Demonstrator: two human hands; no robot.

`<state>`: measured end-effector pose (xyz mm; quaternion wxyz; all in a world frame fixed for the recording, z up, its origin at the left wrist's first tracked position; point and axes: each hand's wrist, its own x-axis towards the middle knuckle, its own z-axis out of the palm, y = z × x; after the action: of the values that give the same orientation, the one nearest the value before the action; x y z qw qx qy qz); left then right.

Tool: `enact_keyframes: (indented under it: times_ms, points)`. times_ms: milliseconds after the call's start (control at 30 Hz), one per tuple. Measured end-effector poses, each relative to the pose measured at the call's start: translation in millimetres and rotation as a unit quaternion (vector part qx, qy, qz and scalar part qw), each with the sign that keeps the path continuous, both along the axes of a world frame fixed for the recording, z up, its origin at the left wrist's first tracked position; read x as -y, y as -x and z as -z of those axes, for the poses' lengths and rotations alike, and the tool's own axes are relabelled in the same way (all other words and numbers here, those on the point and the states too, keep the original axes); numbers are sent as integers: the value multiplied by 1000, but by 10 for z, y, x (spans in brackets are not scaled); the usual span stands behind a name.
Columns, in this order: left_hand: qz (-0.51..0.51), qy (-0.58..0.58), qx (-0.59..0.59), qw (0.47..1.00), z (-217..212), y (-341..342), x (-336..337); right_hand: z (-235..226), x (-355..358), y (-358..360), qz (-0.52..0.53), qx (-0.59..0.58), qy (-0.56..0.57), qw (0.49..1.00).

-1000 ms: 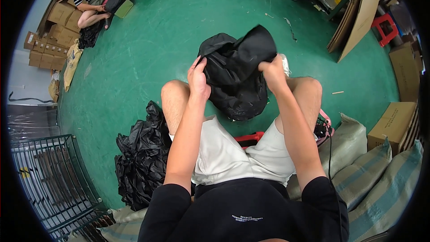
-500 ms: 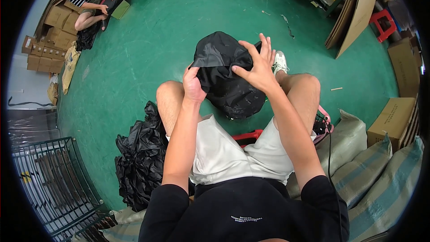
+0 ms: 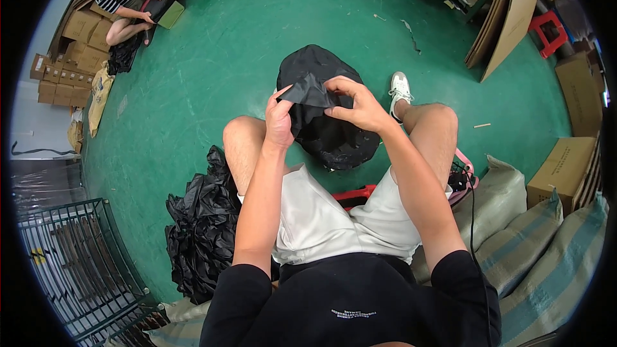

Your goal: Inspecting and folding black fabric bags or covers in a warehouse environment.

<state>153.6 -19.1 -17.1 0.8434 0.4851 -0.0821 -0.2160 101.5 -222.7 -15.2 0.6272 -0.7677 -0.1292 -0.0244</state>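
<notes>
pinching the upper flap of the black plastic bag: left hand and right hand both closed on it; bag bulk hangs below, between knees, equally near both.

1 head-worn fisheye view, looking steeply down from close above the lap, green floor beyond
</notes>
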Motion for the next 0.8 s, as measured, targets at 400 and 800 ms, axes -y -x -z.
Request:
enact_keyframes:
  times_ms: [400,800]
  points:
    - [95,-37,-28,994,-11,-62,-173,51,-17,-18,186,62,90,977]
    - [147,190,-263,935,-270,20,-284,-421,196,188,-198,-332,-437,812]
